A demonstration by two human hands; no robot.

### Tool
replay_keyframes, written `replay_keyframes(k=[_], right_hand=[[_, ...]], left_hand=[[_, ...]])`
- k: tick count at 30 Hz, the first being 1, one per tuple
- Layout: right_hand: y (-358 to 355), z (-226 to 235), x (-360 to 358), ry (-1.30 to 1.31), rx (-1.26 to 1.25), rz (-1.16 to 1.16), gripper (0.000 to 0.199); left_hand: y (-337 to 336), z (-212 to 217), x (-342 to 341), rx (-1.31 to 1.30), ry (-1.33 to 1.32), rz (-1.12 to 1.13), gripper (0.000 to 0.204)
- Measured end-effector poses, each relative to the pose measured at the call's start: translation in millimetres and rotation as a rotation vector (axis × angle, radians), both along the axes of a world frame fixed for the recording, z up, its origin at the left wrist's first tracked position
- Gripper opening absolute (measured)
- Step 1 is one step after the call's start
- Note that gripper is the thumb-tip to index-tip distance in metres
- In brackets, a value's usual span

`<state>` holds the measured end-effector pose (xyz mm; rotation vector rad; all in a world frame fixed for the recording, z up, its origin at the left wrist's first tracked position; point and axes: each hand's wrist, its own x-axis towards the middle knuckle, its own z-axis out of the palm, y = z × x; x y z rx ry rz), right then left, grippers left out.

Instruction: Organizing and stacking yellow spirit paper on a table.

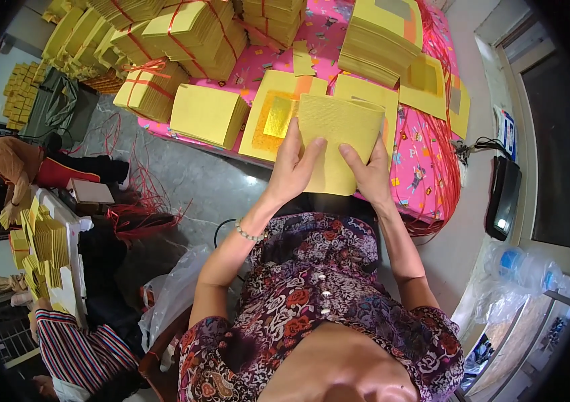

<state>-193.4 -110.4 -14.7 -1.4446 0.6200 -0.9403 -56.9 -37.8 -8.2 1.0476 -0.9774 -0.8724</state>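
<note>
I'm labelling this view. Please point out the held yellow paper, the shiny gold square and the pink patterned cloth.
Held yellow paper (pixel 338 122): head view, upper middle of its facing side.
Shiny gold square (pixel 279 119): head view, its visible middle.
Pink patterned cloth (pixel 414 151): head view, bare patch at right.

Yellow paper (pixel 335 157); pink cartoon-print tablecloth (pixel 407 191); red strands (pixel 454 184); dark floral blouse (pixel 312 278).

Grey floor (pixel 214 191) catches light between a pink-covered table (pixel 406 195) and a white table (pixel 75 251); at right, a pale wall (pixel 474 90) meets a dark pane (pixel 560 127)
</note>
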Motion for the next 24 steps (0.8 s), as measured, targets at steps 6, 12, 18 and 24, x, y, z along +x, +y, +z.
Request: replay_keyframes(k=[6, 12, 18, 24], right_hand=[[-1.2, -0.1, -3.4, -0.023, 0.019, 0.073, 0.050], [-1.3, 3.4, -5.4, -0.025, 0.018, 0.109, 0.050], [-1.3, 2.9, -3.5, 0.012, 0.024, 0.074, 0.050], [-4.2, 6.0, -2.7, 0.067, -0.011, 0.081, 0.041]], left_hand=[[4.4, -3.7, 0.5, -0.041, 0.037, 0.006, 0.041], [6.7, 2.7, 1.8, -0.071, 0.036, 0.001, 0.038], [6.7, 3.2, -1.3, -0.043, 0.020, 0.020, 0.037], [3.3, -1.9, 0.2, -0.016, -0.032, 0.051, 0.036]])
